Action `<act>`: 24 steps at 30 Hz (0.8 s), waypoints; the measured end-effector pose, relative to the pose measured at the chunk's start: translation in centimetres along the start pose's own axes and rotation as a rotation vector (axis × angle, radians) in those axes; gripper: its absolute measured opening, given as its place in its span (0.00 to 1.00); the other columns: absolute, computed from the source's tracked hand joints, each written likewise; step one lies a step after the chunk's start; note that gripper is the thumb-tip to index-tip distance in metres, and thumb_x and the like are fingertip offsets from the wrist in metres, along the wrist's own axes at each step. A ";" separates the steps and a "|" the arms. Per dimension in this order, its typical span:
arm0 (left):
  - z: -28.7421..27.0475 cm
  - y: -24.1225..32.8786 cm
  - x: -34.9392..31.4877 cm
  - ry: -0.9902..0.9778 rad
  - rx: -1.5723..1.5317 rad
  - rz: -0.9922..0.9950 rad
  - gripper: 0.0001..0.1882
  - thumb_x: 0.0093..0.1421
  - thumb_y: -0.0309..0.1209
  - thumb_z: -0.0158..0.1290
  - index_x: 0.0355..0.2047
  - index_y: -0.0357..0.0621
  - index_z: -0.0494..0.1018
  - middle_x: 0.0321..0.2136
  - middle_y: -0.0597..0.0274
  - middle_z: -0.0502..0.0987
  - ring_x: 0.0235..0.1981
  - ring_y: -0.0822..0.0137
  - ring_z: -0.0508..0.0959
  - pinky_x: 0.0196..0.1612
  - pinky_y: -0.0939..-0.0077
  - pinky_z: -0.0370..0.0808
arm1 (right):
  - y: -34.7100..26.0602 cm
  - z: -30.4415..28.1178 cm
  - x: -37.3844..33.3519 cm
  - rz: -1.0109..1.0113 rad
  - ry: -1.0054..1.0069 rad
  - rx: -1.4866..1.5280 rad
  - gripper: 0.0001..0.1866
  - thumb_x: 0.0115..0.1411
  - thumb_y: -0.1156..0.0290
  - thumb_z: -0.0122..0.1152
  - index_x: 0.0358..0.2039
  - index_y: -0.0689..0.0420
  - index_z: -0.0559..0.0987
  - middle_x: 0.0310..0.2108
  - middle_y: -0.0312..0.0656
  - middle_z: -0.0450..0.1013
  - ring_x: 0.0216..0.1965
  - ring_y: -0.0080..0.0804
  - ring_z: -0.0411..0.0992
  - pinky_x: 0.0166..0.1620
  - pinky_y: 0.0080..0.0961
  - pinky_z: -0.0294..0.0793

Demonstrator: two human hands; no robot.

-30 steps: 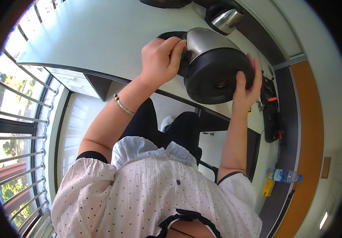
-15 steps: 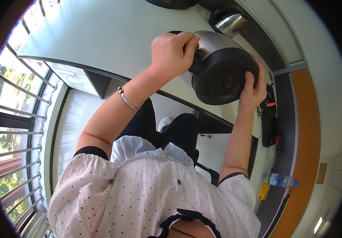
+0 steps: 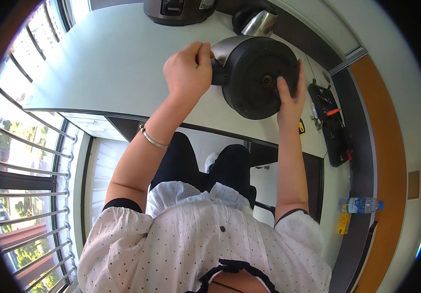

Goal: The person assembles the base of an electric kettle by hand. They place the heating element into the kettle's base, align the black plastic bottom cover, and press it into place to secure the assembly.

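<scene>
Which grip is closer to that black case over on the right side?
Right. The right grip, on the kettle's black underside, is just left of the black case without touching it; the left grip, at the kettle's handle, is farther left.

Cannot see top of kettle [image 3: 254, 95], turned away; lose part of handle [image 3: 218, 73] inside left hand [image 3: 188, 71], top of dark appliance [image 3: 178, 13] beyond frame.

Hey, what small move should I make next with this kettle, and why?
Probably turn the kettle base-down over the table: it's tipped, its black underside facing you, while your left hand at the handle and right hand at the underside's edge could guide it.
</scene>
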State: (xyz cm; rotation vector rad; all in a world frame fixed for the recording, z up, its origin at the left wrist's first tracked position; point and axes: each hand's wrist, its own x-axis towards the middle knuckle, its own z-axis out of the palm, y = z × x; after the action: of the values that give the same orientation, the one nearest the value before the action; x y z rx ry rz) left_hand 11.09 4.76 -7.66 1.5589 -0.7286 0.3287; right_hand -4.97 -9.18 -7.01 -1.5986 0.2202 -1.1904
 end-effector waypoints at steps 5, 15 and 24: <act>-0.3 0.0 0.3 -0.011 -0.013 -0.062 0.16 0.62 0.36 0.50 0.22 0.39 0.78 0.11 0.62 0.69 0.14 0.71 0.67 0.22 0.73 0.64 | 0.5 0.6 -0.4 -0.016 0.069 0.029 0.33 0.59 0.70 0.63 0.63 0.60 0.61 0.56 0.45 0.66 0.56 0.32 0.65 0.60 0.26 0.62; 0.7 1.1 -1.4 0.136 0.007 -0.007 0.15 0.61 0.32 0.50 0.17 0.44 0.74 0.11 0.61 0.72 0.14 0.57 0.70 0.20 0.67 0.64 | 2.0 0.3 -1.3 -0.137 0.160 -0.084 0.26 0.62 0.69 0.59 0.58 0.62 0.65 0.53 0.43 0.66 0.54 0.30 0.65 0.59 0.25 0.61; 0.6 0.8 -1.6 0.125 0.001 0.048 0.15 0.60 0.31 0.51 0.16 0.43 0.72 0.11 0.60 0.72 0.13 0.56 0.71 0.19 0.66 0.64 | 2.0 -0.4 -2.0 -0.193 0.053 -0.141 0.25 0.65 0.71 0.53 0.60 0.62 0.62 0.56 0.43 0.65 0.56 0.29 0.64 0.60 0.27 0.61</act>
State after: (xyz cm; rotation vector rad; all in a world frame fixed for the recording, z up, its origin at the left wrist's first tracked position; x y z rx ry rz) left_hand 9.24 4.60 -8.05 1.5096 -0.6686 0.4581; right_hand -5.41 -8.86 -9.82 -1.7427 0.1900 -1.3922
